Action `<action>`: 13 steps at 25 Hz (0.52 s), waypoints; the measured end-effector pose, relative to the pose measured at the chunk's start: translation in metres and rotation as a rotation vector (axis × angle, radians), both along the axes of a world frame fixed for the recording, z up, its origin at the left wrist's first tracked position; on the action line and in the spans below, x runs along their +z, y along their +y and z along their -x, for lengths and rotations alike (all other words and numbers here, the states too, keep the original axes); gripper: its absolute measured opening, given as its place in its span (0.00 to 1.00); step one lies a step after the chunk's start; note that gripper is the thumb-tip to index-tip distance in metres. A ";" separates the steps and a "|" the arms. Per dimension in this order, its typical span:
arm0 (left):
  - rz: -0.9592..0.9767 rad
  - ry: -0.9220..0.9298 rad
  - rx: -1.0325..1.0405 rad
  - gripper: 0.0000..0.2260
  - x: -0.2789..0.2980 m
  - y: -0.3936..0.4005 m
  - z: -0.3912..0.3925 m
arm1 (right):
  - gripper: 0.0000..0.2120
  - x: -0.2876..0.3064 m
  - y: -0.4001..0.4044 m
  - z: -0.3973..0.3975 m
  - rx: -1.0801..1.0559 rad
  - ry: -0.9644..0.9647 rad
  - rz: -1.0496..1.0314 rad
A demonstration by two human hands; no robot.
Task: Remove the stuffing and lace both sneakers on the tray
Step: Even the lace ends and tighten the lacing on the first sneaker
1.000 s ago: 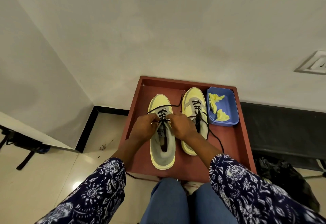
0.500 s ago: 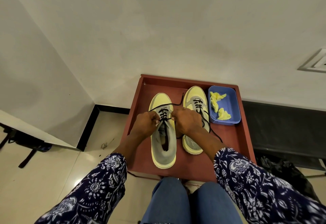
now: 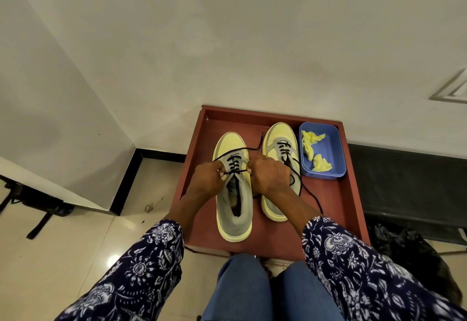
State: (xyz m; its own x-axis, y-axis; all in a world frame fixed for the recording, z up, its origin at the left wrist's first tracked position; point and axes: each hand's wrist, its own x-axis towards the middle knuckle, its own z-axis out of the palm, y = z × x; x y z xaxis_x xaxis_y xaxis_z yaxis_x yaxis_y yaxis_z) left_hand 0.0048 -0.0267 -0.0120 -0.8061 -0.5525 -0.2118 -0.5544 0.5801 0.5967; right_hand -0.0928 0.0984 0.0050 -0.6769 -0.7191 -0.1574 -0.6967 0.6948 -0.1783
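Note:
Two yellow-and-grey sneakers stand side by side on a red-brown tray [image 3: 336, 202]. My left hand [image 3: 208, 181] and my right hand [image 3: 269, 176] sit on either side of the left sneaker [image 3: 233, 209], each pinching a strand of its black lace [image 3: 233, 165] near the top eyelets. One lace end runs up over the toe towards the right sneaker [image 3: 279, 143], which has its own black lace trailing loose across the tray. My right wrist hides much of the right sneaker's heel.
A blue plastic bin [image 3: 328, 159] holding crumpled yellow stuffing paper [image 3: 314, 153] stands at the tray's back right corner. A white wall rises behind the tray. A black bag [image 3: 409, 250] lies on the floor to the right, with black straps at far left.
Both hands have shifted slightly up the left sneaker and drawn the lace taut across its tongue. The camera view has tilted a little.

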 end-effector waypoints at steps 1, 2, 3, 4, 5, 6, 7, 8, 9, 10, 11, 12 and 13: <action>0.004 -0.004 -0.002 0.08 -0.001 0.000 0.000 | 0.11 0.000 0.000 -0.001 -0.010 0.001 0.002; 0.001 -0.005 -0.001 0.08 -0.002 0.000 0.000 | 0.11 0.000 0.001 -0.002 -0.017 0.002 0.001; -0.017 -0.008 0.005 0.08 -0.003 -0.001 0.000 | 0.11 0.000 0.001 -0.003 -0.017 0.006 -0.006; -0.048 -0.016 0.014 0.07 -0.005 -0.001 -0.001 | 0.11 0.000 0.001 -0.003 -0.015 0.007 -0.021; -0.077 -0.032 0.018 0.06 -0.007 -0.003 -0.001 | 0.11 0.000 0.000 -0.003 -0.007 0.006 -0.051; -0.092 -0.053 0.008 0.06 -0.008 -0.004 -0.002 | 0.11 0.001 0.000 -0.002 0.016 0.003 -0.093; -0.090 -0.075 -0.014 0.06 -0.007 -0.005 -0.003 | 0.12 0.002 -0.001 -0.001 0.051 0.001 -0.141; -0.078 -0.084 -0.040 0.08 -0.006 -0.007 -0.004 | 0.12 0.003 -0.001 0.001 0.085 -0.010 -0.180; -0.075 -0.080 -0.057 0.09 -0.005 -0.008 -0.005 | 0.13 0.004 0.000 0.001 0.107 -0.038 -0.203; -0.089 -0.060 -0.063 0.10 -0.003 -0.009 -0.007 | 0.13 0.005 0.001 0.002 0.107 -0.085 -0.204; -0.127 -0.032 -0.056 0.11 -0.003 -0.009 -0.008 | 0.14 0.004 0.003 0.002 0.090 -0.141 -0.176; -0.192 0.010 -0.035 0.13 -0.003 -0.009 -0.010 | 0.14 0.004 0.004 0.003 0.061 -0.197 -0.118; -0.279 0.069 0.005 0.15 -0.002 -0.008 -0.011 | 0.15 0.002 0.006 0.003 0.030 -0.249 -0.031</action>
